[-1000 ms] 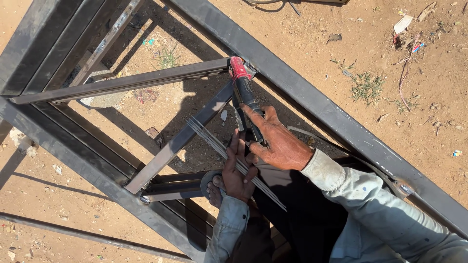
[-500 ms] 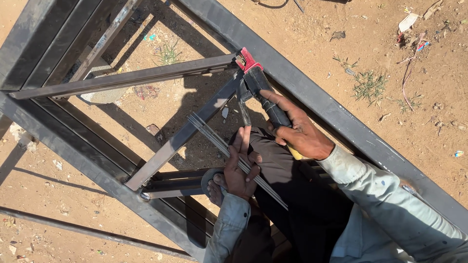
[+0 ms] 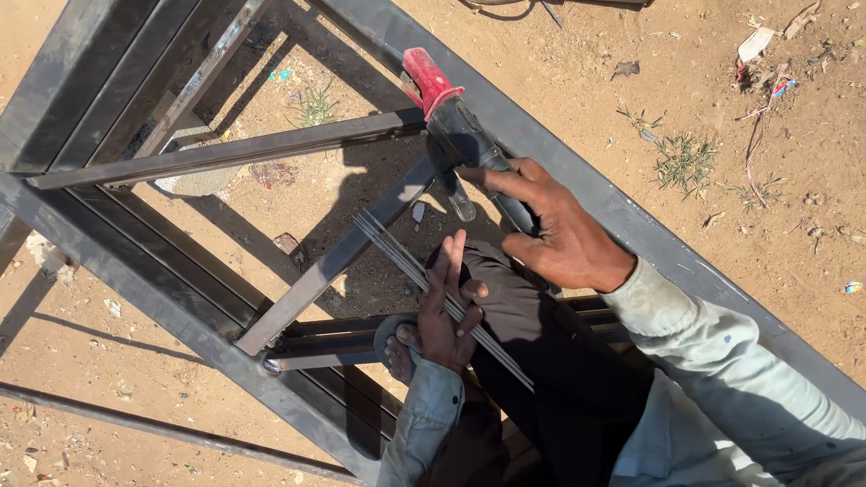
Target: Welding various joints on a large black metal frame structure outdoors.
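Head view is showing the right hand (image 3: 555, 230) gripping a red-tipped welding holder (image 3: 460, 126) against the steel frame (image 3: 577, 180), while the left hand (image 3: 444, 311) is clasping thin welding rods (image 3: 424, 275) beside a diagonal bar.

Ground (image 3: 794, 243): dry sandy soil, lit by strong sun, filling the right side and the gaps across the frame. Weeds (image 3: 681, 162): small green tuft at upper right; a second tuft (image 3: 314, 106) at upper centre-left. Litter (image 3: 756, 43): pale scrap at the top right corner, with coloured bits just below it. Stone (image 3: 185, 180): flat grey piece at upper left, partly hidden. Sandal (image 3: 390, 332): grey, at lower centre, under a foot.
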